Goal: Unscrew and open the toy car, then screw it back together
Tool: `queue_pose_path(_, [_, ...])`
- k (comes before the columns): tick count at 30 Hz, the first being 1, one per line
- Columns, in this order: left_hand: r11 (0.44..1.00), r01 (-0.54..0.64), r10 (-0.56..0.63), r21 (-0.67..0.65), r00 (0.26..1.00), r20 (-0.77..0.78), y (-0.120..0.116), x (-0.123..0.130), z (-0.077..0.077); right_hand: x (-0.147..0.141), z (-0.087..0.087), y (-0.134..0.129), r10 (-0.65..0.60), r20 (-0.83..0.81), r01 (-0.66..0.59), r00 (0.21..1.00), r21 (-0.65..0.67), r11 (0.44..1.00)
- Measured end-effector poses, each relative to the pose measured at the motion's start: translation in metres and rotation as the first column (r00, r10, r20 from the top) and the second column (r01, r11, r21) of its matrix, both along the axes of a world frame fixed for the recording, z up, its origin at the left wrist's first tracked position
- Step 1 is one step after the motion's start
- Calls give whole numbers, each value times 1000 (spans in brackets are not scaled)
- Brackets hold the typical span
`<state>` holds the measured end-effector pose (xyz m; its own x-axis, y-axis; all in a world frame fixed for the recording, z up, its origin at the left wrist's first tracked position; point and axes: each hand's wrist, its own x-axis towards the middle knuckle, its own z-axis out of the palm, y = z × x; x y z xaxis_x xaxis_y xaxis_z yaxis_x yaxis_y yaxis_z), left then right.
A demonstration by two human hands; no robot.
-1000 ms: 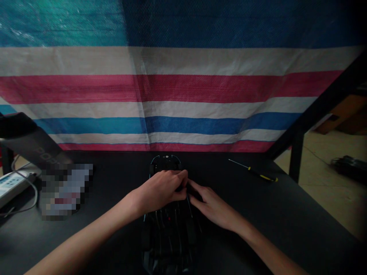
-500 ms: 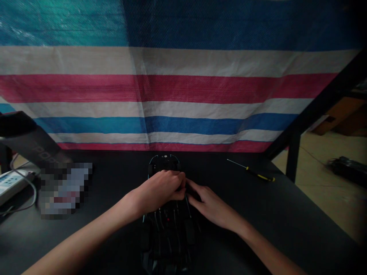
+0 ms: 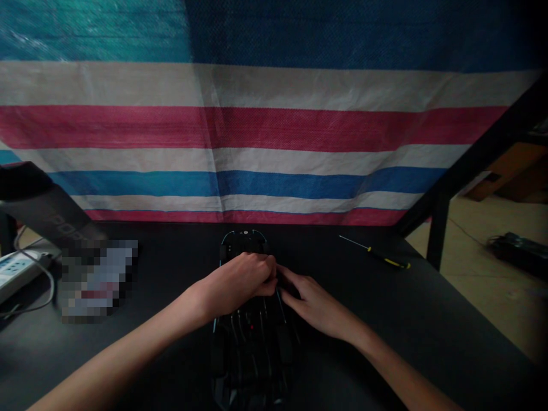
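A black toy car (image 3: pixel 250 354) lies wheels-up on the dark table, pointing away from me, with a small red spot on its underside. My left hand (image 3: pixel 244 279) is bent over the middle of the car. Its fingers are curled in a pinch at the car's right edge, and whatever they hold is hidden. On that same side my right hand (image 3: pixel 312 302) grips the car's edge with thumb and fingers, the fingertips close to my left hand and partly covered.
To the right lies a screwdriver (image 3: pixel 387 260) with a black and yellow handle. On the left are a grey bottle (image 3: pixel 64 217), a blurred-out flat item (image 3: pixel 107 279) and a white power strip (image 3: pixel 19 268) with a cable. A striped sheet (image 3: pixel 274 125) hangs behind the table.
The view has tilted very slightly. Both hands and the car keep almost the same places, with no visible change in grip.
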<state>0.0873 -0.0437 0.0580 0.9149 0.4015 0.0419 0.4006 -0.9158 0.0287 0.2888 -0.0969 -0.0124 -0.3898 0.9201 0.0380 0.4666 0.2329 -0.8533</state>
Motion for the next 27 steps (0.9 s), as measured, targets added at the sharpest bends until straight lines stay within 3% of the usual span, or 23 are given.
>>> queue_pose_path(8, [981, -71, 83, -178, 995, 62, 2, 1, 2, -1, 4, -1, 6, -15, -6, 1000, 5, 1000])
queue_pose_path(16, [996, -38, 39, -79, 999, 13, -2, 1, 8, -2, 5, -2, 1, -8, -1, 1000, 25, 1000])
queue_pose_path(23, [976, -84, 69, -200, 994, -83, 0, 12, 24, -2, 6, -1, -18, 6, 18, 1000, 22, 1000])
queue_pose_path(27, [952, -113, 134, -284, 989, 57, -4, 3, 20, 0, 7, -2, -2, 3, 1, 1000, 44, 999])
